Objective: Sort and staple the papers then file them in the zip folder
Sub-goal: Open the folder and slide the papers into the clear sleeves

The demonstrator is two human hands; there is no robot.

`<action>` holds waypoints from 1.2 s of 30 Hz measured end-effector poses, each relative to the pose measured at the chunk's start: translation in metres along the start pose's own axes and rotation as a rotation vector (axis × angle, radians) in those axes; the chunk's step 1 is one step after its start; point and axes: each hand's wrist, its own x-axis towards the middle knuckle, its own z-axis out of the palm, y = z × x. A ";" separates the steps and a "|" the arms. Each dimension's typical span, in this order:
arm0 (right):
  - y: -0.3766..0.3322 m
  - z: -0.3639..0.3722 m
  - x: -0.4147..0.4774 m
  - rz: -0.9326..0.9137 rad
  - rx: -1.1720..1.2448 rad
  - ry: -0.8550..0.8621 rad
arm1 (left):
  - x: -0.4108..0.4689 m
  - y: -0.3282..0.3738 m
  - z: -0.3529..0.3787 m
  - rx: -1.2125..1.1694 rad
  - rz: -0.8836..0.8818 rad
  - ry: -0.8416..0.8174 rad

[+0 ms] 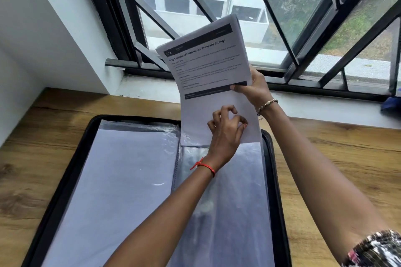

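Observation:
A black zip folder [275,180] lies open on the wooden table, its clear plastic sleeves showing. A white sheet [121,180] sits in the left sleeve. My right hand [253,86] holds a set of printed papers [208,60] upright by their right edge, thumb on the front. The bottom of the set stands in the mouth of the right sleeve [227,201]. My left hand [225,132] lies over the lower part of the papers with curled fingers, apparently pinching the sleeve's top edge. Whether the set is stapled does not show.
The wooden table [336,169] runs under a white windowsill [325,110] and a barred window [282,17]. A white wall [43,28] closes the left side. A blue object [391,104] lies on the sill at the far right.

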 end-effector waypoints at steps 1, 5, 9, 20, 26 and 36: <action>0.003 -0.004 -0.004 0.045 0.016 -0.027 | 0.000 0.000 0.001 0.006 0.013 0.001; 0.016 -0.011 -0.021 0.226 0.021 -0.197 | 0.001 -0.002 0.007 0.016 0.012 -0.016; 0.028 -0.021 -0.033 0.376 0.046 -0.278 | 0.000 -0.002 0.010 0.031 -0.007 -0.049; 0.055 -0.025 -0.028 0.503 -0.070 0.144 | -0.013 -0.035 0.008 0.338 -0.122 -0.226; 0.063 -0.033 -0.031 0.593 -0.260 0.055 | -0.013 -0.042 0.009 0.361 -0.123 -0.202; 0.054 -0.032 -0.020 0.765 -0.474 -0.162 | -0.007 -0.044 0.003 0.343 -0.156 -0.264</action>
